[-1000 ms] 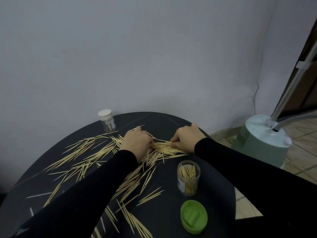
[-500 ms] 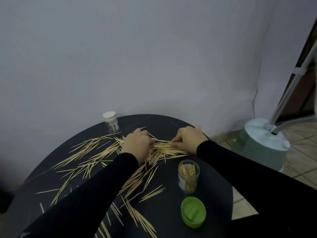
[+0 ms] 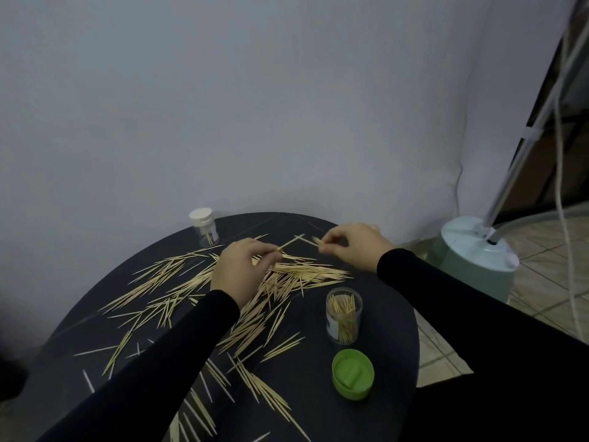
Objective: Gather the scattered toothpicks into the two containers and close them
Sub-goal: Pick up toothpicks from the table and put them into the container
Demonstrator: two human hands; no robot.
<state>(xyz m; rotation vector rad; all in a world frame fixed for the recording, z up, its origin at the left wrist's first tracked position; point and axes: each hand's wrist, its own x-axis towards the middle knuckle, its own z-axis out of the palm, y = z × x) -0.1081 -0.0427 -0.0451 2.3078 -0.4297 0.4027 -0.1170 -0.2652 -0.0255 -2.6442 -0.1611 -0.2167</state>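
Many toothpicks (image 3: 178, 291) lie scattered over a round black table (image 3: 392, 355). My left hand (image 3: 242, 269) pinches a few toothpicks (image 3: 290, 244) lifted above the pile. My right hand (image 3: 353, 247) pinches another small bunch (image 3: 317, 241) close beside them. An open clear container (image 3: 343, 315), partly filled with toothpicks, stands at the right. Its green lid (image 3: 352, 374) lies flat in front of it. A second clear container (image 3: 205, 227) with a white lid on stands at the table's back edge, a few toothpicks inside.
A grey wall rises right behind the table. On the tiled floor to the right stands a pale green appliance base (image 3: 478, 260) with a slanted pole and hose. The table's right edge drops off just past the green lid.
Both hands have risen from the pile, each now pinching a few toothpicks above the table. The camera view has shifted slightly.
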